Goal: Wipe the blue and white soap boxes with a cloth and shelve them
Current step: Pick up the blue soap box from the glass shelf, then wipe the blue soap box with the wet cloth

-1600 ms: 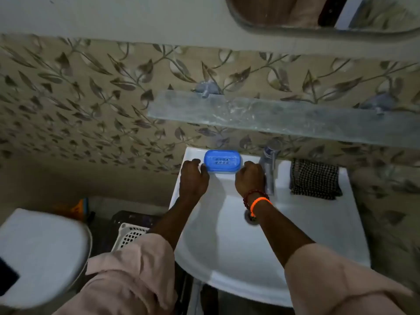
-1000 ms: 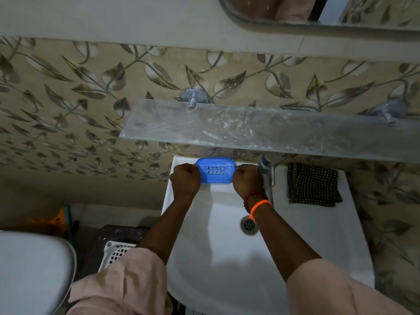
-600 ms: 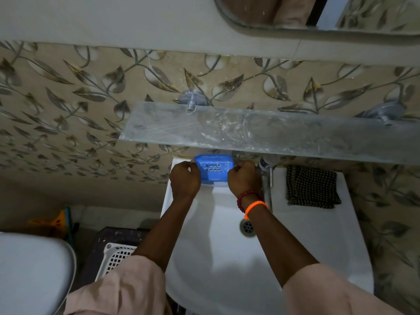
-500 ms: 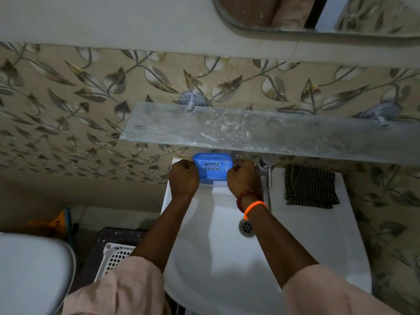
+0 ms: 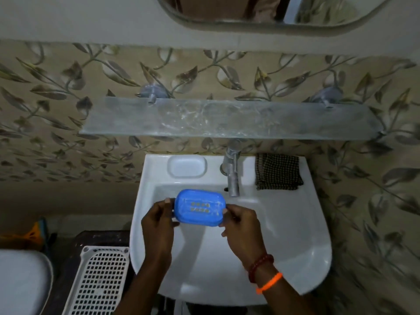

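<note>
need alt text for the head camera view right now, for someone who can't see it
Two hands hold a blue soap box by its ends over a white sink, the left hand and right hand each gripping one side. A white soap box sits on the sink's back ledge left of the tap, a checked cloth to its right, a glass shelf above.

Mirror [image 5: 261,10] cut off at the top edge — basket [image 5: 97,280] and forearms run off below.
</note>
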Motion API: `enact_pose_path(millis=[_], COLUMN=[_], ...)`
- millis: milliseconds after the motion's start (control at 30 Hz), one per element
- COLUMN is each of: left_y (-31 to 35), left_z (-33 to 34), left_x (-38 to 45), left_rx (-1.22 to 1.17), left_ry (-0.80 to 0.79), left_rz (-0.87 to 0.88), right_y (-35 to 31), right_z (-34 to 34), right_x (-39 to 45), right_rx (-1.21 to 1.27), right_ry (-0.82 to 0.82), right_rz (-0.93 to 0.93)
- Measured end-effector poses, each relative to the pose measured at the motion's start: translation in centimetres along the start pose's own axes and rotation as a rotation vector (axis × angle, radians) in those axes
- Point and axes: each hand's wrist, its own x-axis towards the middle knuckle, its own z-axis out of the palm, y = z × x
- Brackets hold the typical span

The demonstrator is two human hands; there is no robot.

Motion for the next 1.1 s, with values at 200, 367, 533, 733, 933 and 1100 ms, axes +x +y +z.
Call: enact_pose_path(millis=[200, 367, 533, 733, 933, 1100], left_y=[-2.4, -3.4, -4.0, -4.4, -3.9, -4.4], left_z=[2.8, 4.3, 4.9, 5.4, 5.1, 4.5], left_x=[-4.2, -4.8, -4.7, -3.9, -3.4, -3.4], left_rx=[-0.226, -0.438, -0.676, -0.742, -0.762, -0.763], left_ry=[-0.169, -0.558, -0.821, -0.827, -0.88, -0.888], left_rz=[-0.385, -0.761, -1.006, -1.044, -1.041, -1.019], right_y=[3.4, 4.3, 4.7, 3.8, 4.3, 5.3], right_z=[-6.0, -8.6, -9.7, -10.9, -12.7, -12.6], right_x=[-2.3, -2.9, -2.8, -1.3, 6.4, 13.1], right_rx=[-0.002, -0.006, -0.037, -0.202, -0.447, -0.817], right_ry=[-0.001, -0.057, -0.081, -0.231, 0.092, 0.063], right_rz=[0.064, 0.062, 0.037, 0.012, -0.188, -0.444])
